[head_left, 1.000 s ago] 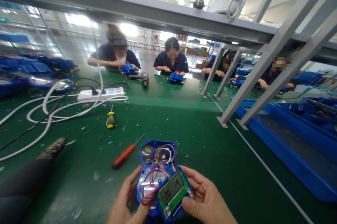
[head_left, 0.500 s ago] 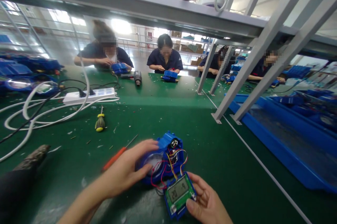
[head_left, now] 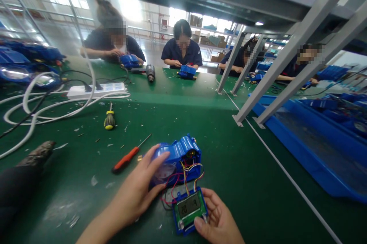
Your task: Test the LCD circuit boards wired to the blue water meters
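My left hand [head_left: 143, 183] is wrapped round the round end of a blue plastic meter housing [head_left: 183, 150] standing on the green table. In my right hand [head_left: 216, 217], between thumb and fingers, is a small LCD circuit board [head_left: 189, 209] in a blue frame, its screen showing digits. Red, yellow, white and black wires [head_left: 186, 173] run from the board into the open side of the housing. An orange-handled screwdriver [head_left: 126, 160] lies just left of the housing, near my left fingers.
A yellow-and-black screwdriver [head_left: 109, 120], a white power strip [head_left: 97, 90] and looped white cables lie left. At lower left is a dark heat-gun-like tool [head_left: 36, 156]. Metal posts [head_left: 275, 60] and a blue tray [head_left: 309, 152] stand right. Several co-workers [head_left: 182, 47] sit opposite.
The housing has tipped in my left hand, so more of its blue outer shell shows. The board has shifted slightly left with my right hand. The view has tilted downward.
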Tool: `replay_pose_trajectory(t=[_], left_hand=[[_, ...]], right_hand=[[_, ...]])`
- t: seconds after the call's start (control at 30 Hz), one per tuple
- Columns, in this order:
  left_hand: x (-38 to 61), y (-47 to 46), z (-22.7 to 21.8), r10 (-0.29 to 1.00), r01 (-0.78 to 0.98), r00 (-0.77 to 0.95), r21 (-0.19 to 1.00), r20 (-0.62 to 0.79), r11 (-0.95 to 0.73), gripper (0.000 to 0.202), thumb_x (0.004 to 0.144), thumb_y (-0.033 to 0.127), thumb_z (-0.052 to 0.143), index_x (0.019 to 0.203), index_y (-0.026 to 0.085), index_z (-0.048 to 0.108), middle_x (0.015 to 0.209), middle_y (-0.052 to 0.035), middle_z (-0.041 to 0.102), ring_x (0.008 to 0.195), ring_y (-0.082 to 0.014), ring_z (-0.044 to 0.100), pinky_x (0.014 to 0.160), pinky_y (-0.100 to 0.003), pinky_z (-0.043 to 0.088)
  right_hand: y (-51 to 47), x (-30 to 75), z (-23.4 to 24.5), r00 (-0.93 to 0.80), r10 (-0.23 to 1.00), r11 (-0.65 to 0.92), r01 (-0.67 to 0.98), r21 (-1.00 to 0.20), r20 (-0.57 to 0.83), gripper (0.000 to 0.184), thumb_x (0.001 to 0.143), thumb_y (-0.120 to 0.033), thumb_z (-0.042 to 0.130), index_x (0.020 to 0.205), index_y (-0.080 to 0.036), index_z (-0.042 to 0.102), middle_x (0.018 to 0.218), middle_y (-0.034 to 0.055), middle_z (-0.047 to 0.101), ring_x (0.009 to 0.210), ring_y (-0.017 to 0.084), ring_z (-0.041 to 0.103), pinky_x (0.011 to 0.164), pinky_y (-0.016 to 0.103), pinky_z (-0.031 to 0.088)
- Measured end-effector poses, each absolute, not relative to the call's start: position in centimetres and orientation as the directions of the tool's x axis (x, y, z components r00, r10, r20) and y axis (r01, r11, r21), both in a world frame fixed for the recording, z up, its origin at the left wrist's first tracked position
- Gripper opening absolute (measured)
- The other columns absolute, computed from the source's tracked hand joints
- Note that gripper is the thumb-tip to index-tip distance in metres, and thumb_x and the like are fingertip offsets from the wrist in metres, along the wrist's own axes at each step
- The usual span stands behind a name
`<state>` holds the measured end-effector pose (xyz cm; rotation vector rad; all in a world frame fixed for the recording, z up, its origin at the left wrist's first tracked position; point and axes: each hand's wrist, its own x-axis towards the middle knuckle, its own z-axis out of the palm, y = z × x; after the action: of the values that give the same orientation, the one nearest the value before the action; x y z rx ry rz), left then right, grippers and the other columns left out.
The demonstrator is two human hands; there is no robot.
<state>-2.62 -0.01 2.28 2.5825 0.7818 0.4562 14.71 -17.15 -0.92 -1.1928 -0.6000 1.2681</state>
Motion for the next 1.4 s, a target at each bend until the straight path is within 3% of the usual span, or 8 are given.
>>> replay_pose_trajectory(t=[0.2, 0.4, 0.57, 0.73, 0.87, 0.97, 1.13, 1.4], left_hand=[[-2.4, 1.9, 0.3, 0.474, 0.345, 0.806, 0.368, 0.355, -0.863, 0.053, 0.084, 0.014, 0.044, 0.132, 0.025, 0.026, 0.147, -0.0084, 0.010, 0.133, -0.0220, 0.020, 0.106, -0.043, 0.031], [-0.8, 2.9, -0.3, 0.472, 0.422, 0.774, 0.211, 0.421, -0.881, 0.055, 0.082, 0.017, 0.051, 0.132, 0.029, 0.030, 0.146, -0.0094, 0.016, 0.132, -0.0271, 0.021, 0.104, -0.051, 0.027], [-1.4, 2.6, 1.1, 0.555, 0.411, 0.739, 0.398, 0.382, -0.820, 0.049, 0.086, 0.012, 0.037, 0.131, 0.029, 0.032, 0.146, -0.0071, 0.014, 0.132, -0.0233, 0.021, 0.104, -0.044, 0.030], [-3.3, 1.3, 2.1, 0.697, 0.362, 0.543, 0.618, 0.469, -0.698, 0.022, 0.087, 0.019, 0.040, 0.106, 0.019, 0.050, 0.109, -0.0063, 0.054, 0.105, -0.0179, 0.049, 0.094, -0.033, 0.038], [-3.5, 0.1, 3.1, 0.768, 0.345, 0.593, 0.787, 0.240, -0.512, 0.016, 0.088, 0.028, 0.040, 0.094, 0.020, 0.053, 0.086, -0.0003, 0.058, 0.080, -0.0135, 0.055, 0.074, -0.026, 0.043], [-2.7, -0.4, 3.6, 0.696, 0.329, 0.715, 0.847, 0.067, -0.419, 0.021, 0.089, 0.031, 0.038, 0.087, 0.020, 0.056, 0.083, 0.0004, 0.058, 0.078, -0.0135, 0.054, 0.071, -0.025, 0.042], [-1.5, -0.8, 3.5, 0.597, 0.316, 0.801, 0.883, -0.051, -0.348, 0.023, 0.085, 0.029, 0.041, 0.085, 0.020, 0.062, 0.088, -0.0014, 0.059, 0.082, -0.0153, 0.054, 0.075, -0.027, 0.041], [0.4, -1.4, 2.6, 0.607, 0.274, 0.766, 0.962, -0.211, -0.011, 0.024, 0.077, 0.035, 0.052, 0.080, 0.015, 0.065, 0.079, -0.0021, 0.063, 0.074, -0.0155, 0.055, 0.066, -0.024, 0.040]], right_hand=[[-16.6, 13.8, -1.5, 0.214, 0.944, -0.155, -0.387, -0.909, -0.252, 0.061, 0.059, -0.039, 0.078, 0.105, -0.016, 0.044, 0.100, 0.0123, 0.063, 0.092, 0.022, 0.060, 0.081, 0.034, 0.042], [-14.8, 12.1, -1.2, 0.195, 0.952, -0.118, -0.477, -0.871, -0.236, 0.055, 0.062, -0.037, 0.077, 0.101, -0.017, 0.044, 0.103, 0.0134, 0.064, 0.091, 0.022, 0.063, 0.084, 0.035, 0.044], [-14.1, 11.1, -1.6, 0.187, 0.946, -0.138, -0.507, -0.851, -0.265, 0.053, 0.065, -0.038, 0.076, 0.102, -0.015, 0.047, 0.097, 0.0117, 0.067, 0.080, 0.018, 0.064, 0.080, 0.032, 0.046], [-14.3, 10.8, -2.0, 0.172, 0.945, -0.150, -0.526, -0.837, -0.278, 0.056, 0.063, -0.040, 0.077, 0.104, -0.017, 0.046, 0.097, 0.0115, 0.066, 0.079, 0.019, 0.064, 0.075, 0.031, 0.048], [-14.3, 10.9, -1.0, 0.143, 0.947, -0.171, -0.538, -0.826, -0.289, 0.061, 0.061, -0.040, 0.077, 0.107, -0.016, 0.045, 0.100, 0.0121, 0.065, 0.087, 0.021, 0.063, 0.080, 0.033, 0.046], [-14.5, 11.1, 0.0, 0.115, 0.931, -0.227, -0.561, -0.797, -0.346, 0.066, 0.058, -0.041, 0.079, 0.109, -0.017, 0.045, 0.103, 0.0122, 0.064, 0.091, 0.023, 0.062, 0.076, 0.031, 0.046], [-14.7, 11.5, 1.0, 0.095, 0.886, -0.315, -0.596, -0.739, -0.454, 0.063, 0.061, -0.044, 0.076, 0.109, -0.018, 0.045, 0.103, 0.0108, 0.064, 0.093, 0.022, 0.061, 0.076, 0.032, 0.045], [-14.1, 12.2, 1.7, 0.137, 0.917, -0.244, -0.548, -0.800, -0.374, 0.042, 0.067, -0.041, 0.073, 0.092, -0.016, 0.050, 0.075, 0.0040, 0.068, 0.083, 0.022, 0.065, 0.080, 0.035, 0.044]])
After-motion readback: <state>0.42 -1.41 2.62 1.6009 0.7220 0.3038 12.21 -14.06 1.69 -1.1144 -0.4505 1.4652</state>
